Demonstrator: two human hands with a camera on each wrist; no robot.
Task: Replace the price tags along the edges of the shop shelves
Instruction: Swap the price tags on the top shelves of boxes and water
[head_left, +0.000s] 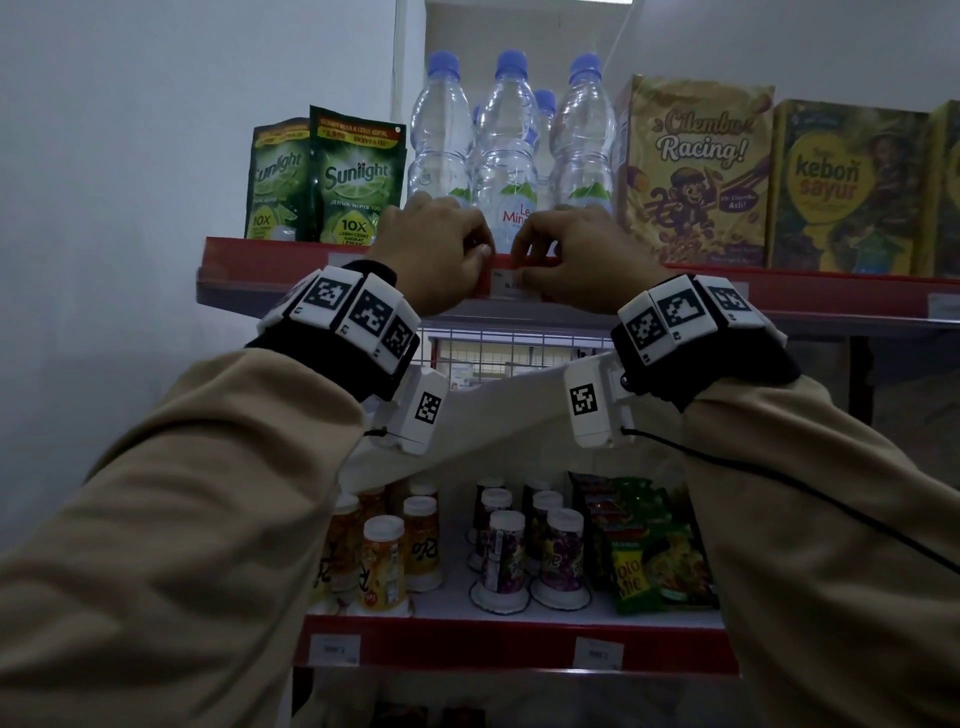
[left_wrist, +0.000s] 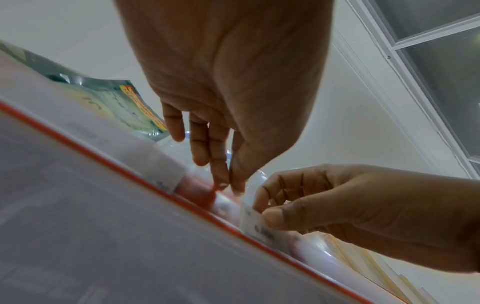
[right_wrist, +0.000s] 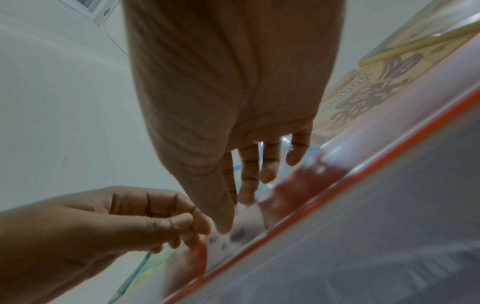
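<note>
A white price tag (head_left: 511, 285) sits in the red edge strip (head_left: 270, 260) of the top shelf, below the water bottles. My left hand (head_left: 485, 254) is raised to the strip and pinches the tag's left end between thumb and forefinger. My right hand (head_left: 522, 255) pinches its right end the same way. In the left wrist view the left hand (left_wrist: 231, 186) meets the strip's top lip, and the right hand (left_wrist: 262, 214) holds the tag (left_wrist: 257, 225) by its upper corner. The right wrist view shows the right hand (right_wrist: 228, 224) on the printed tag (right_wrist: 233, 239), the left hand (right_wrist: 201, 227) beside it.
Water bottles (head_left: 506, 156) stand right behind the strip, with green Sunlight pouches (head_left: 358, 176) to the left and cereal boxes (head_left: 693, 171) to the right. The lower shelf holds drink bottles (head_left: 384, 561) and noodle packs (head_left: 654, 561); its red edge carries two tags (head_left: 335, 649). A wall closes the left side.
</note>
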